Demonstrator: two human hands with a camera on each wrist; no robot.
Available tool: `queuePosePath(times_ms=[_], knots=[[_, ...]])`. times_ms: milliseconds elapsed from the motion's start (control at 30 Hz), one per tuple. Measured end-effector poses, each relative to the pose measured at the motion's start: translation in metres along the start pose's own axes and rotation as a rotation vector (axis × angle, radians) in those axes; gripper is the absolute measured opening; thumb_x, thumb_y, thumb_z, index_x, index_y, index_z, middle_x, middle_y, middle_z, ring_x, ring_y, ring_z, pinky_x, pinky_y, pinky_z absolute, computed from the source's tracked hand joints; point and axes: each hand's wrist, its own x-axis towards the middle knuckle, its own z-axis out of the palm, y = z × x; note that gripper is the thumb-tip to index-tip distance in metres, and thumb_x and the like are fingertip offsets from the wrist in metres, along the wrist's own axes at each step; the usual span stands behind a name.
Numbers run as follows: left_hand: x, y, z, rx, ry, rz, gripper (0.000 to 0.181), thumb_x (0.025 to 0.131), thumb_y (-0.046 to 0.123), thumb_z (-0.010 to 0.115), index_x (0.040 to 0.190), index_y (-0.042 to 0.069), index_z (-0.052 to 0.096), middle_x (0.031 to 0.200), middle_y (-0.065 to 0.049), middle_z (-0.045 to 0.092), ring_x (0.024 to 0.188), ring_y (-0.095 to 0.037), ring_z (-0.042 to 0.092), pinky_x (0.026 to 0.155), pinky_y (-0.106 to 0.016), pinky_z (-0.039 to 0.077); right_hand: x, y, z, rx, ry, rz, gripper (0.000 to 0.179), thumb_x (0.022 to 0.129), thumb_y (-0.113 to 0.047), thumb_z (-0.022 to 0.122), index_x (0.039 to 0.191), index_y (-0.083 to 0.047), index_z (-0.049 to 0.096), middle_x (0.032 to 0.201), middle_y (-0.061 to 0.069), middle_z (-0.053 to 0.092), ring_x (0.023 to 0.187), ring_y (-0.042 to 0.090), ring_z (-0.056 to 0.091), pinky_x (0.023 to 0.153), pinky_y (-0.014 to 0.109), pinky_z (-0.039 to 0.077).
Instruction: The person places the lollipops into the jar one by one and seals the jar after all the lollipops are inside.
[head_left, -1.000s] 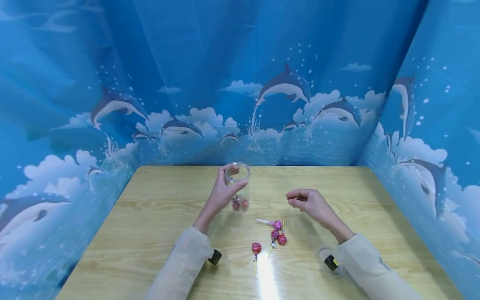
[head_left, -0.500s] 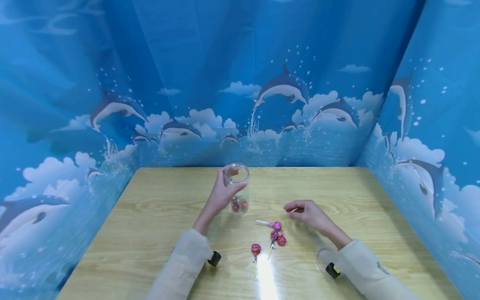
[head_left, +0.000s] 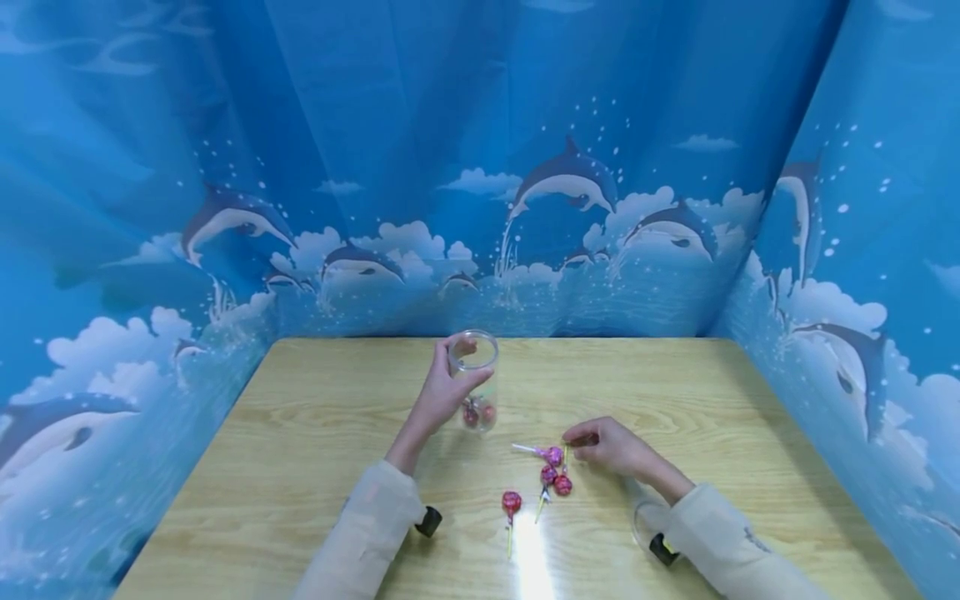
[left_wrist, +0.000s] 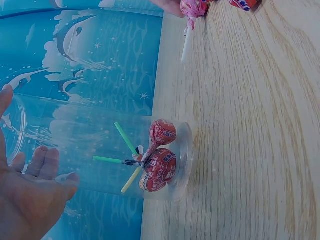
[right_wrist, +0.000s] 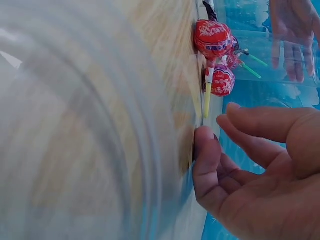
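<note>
My left hand (head_left: 441, 390) grips a clear plastic jar (head_left: 487, 387) around its upper part. The jar stands upright on the table with its mouth uncovered. Three red-wrapped lollipops (left_wrist: 162, 165) with green and yellow sticks lie at its bottom. My right hand (head_left: 611, 446) is low over the table, thumb and fingertips apart, beside the yellow stick (right_wrist: 207, 100) of a red lollipop (head_left: 562, 484). Touching or close to that one are a pink lollipop (head_left: 553, 456) with a white stick and a darker red lollipop (head_left: 549, 474). Nearer to me lies another red lollipop (head_left: 512, 502).
A clear round lid (head_left: 640, 525) lies on the wooden table (head_left: 315, 467), partly under my right forearm. Dolphin-print blue curtains (head_left: 420, 150) stand behind the table and at both sides. Black wrist cameras are strapped at both cuffs.
My right hand has come down and toward me, from above the table to the yellow lollipop stick. My left hand and the jar have stayed in place.
</note>
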Motion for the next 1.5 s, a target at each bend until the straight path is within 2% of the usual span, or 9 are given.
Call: queuePosePath(times_ms=[233, 400, 600, 800, 1133, 1300, 1500], knots=[[-0.001, -0.001, 0.0, -0.011, -0.005, 0.009, 0.072, 0.091, 0.027, 0.081, 0.147, 0.017, 0.037, 0.148, -0.009, 0.05, 0.14, -0.026, 0.045, 0.118, -0.058, 0.031, -0.001, -0.004, 0.004, -0.068, -0.012, 0.005, 0.031, 0.087, 0.007, 0.07, 0.117, 0.002, 0.073, 0.109, 0.009, 0.071, 0.098, 0.024, 0.063, 0.086, 0.042, 0.056], [-0.001, 0.0, 0.001, -0.006, -0.004, 0.01, 0.072, 0.091, 0.027, 0.081, 0.147, 0.018, 0.037, 0.148, -0.007, 0.05, 0.14, -0.028, 0.044, 0.117, -0.057, 0.033, -0.001, -0.008, 0.006, -0.113, -0.013, 0.01, 0.03, 0.085, 0.008, 0.071, 0.114, 0.004, 0.073, 0.107, 0.009, 0.071, 0.098, 0.028, 0.064, 0.09, 0.048, 0.056], [-0.002, 0.0, 0.001, -0.017, -0.013, 0.018, 0.072, 0.091, 0.028, 0.081, 0.147, 0.018, 0.037, 0.15, -0.012, 0.048, 0.141, -0.029, 0.044, 0.116, -0.058, 0.034, -0.003, -0.01, 0.006, -0.17, 0.01, 0.054, 0.025, 0.082, 0.005, 0.075, 0.107, 0.0, 0.076, 0.1, 0.004, 0.071, 0.095, 0.025, 0.065, 0.091, 0.048, 0.056], [-0.001, -0.001, 0.001, -0.009, -0.006, 0.013, 0.072, 0.091, 0.028, 0.081, 0.147, 0.018, 0.038, 0.148, -0.006, 0.05, 0.14, -0.026, 0.045, 0.116, -0.056, 0.035, -0.006, -0.009, 0.004, -0.195, 0.031, 0.114, 0.02, 0.082, 0.004, 0.078, 0.1, -0.004, 0.077, 0.097, 0.003, 0.07, 0.094, 0.023, 0.064, 0.09, 0.046, 0.056], [-0.001, 0.0, 0.002, -0.016, -0.002, 0.013, 0.074, 0.09, 0.025, 0.081, 0.148, 0.016, 0.037, 0.149, -0.009, 0.05, 0.142, -0.031, 0.044, 0.117, -0.056, 0.033, -0.013, -0.008, 0.008, -0.21, 0.064, 0.182, 0.02, 0.076, 0.008, 0.081, 0.084, -0.009, 0.073, 0.083, 0.0, 0.068, 0.078, 0.016, 0.062, 0.073, 0.034, 0.057], [-0.001, 0.001, 0.002, -0.009, 0.005, 0.0, 0.074, 0.089, 0.027, 0.082, 0.148, 0.017, 0.037, 0.149, -0.008, 0.05, 0.142, -0.033, 0.043, 0.118, -0.057, 0.032, -0.014, -0.009, 0.01, -0.229, 0.059, 0.179, 0.02, 0.076, 0.008, 0.081, 0.08, -0.01, 0.072, 0.079, -0.002, 0.066, 0.074, 0.015, 0.059, 0.071, 0.032, 0.055], [-0.001, 0.001, 0.002, 0.003, 0.011, -0.009, 0.074, 0.089, 0.031, 0.082, 0.147, 0.021, 0.038, 0.149, -0.006, 0.051, 0.143, -0.031, 0.043, 0.117, -0.061, 0.031, -0.019, -0.009, 0.005, -0.22, 0.007, 0.101, 0.016, 0.078, 0.005, 0.081, 0.079, -0.009, 0.074, 0.075, -0.003, 0.067, 0.07, 0.015, 0.059, 0.066, 0.031, 0.053]])
